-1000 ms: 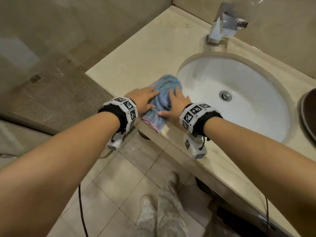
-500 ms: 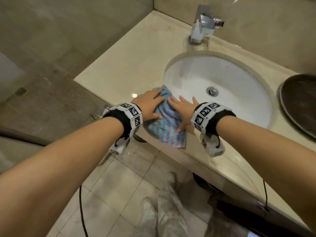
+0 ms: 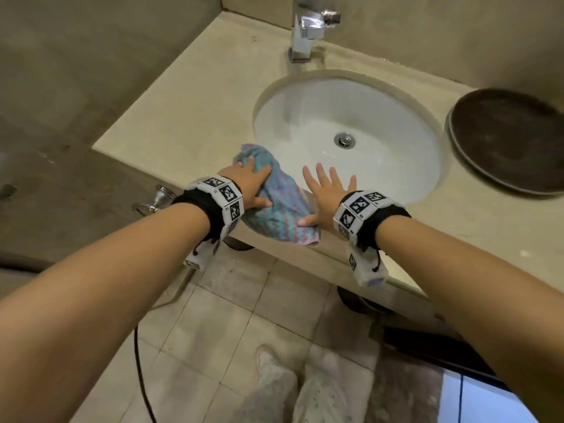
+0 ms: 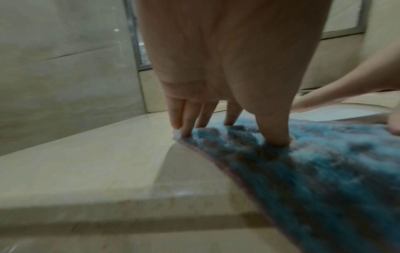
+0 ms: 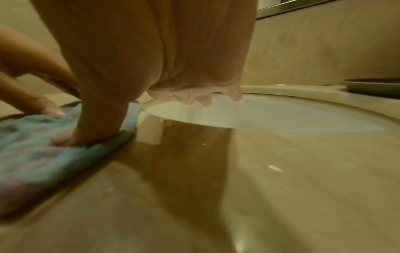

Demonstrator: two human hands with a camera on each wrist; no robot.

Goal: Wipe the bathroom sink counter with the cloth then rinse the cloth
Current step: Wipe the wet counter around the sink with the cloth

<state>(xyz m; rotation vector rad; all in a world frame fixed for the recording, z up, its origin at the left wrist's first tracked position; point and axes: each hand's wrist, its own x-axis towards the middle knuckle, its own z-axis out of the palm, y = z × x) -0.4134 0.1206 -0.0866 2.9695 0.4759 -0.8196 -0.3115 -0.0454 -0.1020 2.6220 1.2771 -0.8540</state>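
A blue and pink striped cloth (image 3: 276,200) lies on the beige counter (image 3: 189,111) at its front edge, just left of the white oval sink (image 3: 378,117). My left hand (image 3: 247,184) lies flat on the cloth's left part, fingers straight and pressing down (image 4: 275,137). My right hand (image 3: 328,190) is spread open; its thumb presses the cloth's near right corner (image 5: 93,137) while the fingers reach out over the sink's rim (image 5: 203,101). One corner of the cloth (image 3: 308,238) hangs over the counter's front edge.
A chrome faucet (image 3: 308,32) stands behind the sink. A dark round tray (image 3: 506,141) sits on the counter at the right. Below the counter's edge are a tiled floor (image 3: 213,331), a chrome valve (image 3: 155,199), a black cable and my legs.
Both hands slid the cloth rightward along the front edge toward the sink. The right hand has shifted off the cloth's middle, leaving only its thumb on the corner.
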